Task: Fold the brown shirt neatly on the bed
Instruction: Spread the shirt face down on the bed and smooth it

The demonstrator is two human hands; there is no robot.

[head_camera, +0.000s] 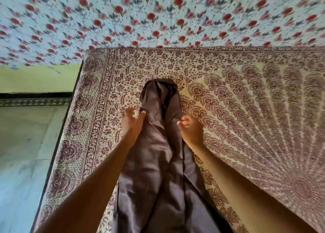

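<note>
so the brown shirt (158, 153) lies in a long narrow strip on the bed (246, 109), running near to far. Left hand (131, 122) and right hand (190, 129) flank it about midway, each grip loosely open, holding nothing; left thumb touches the shirt's edge.
</note>
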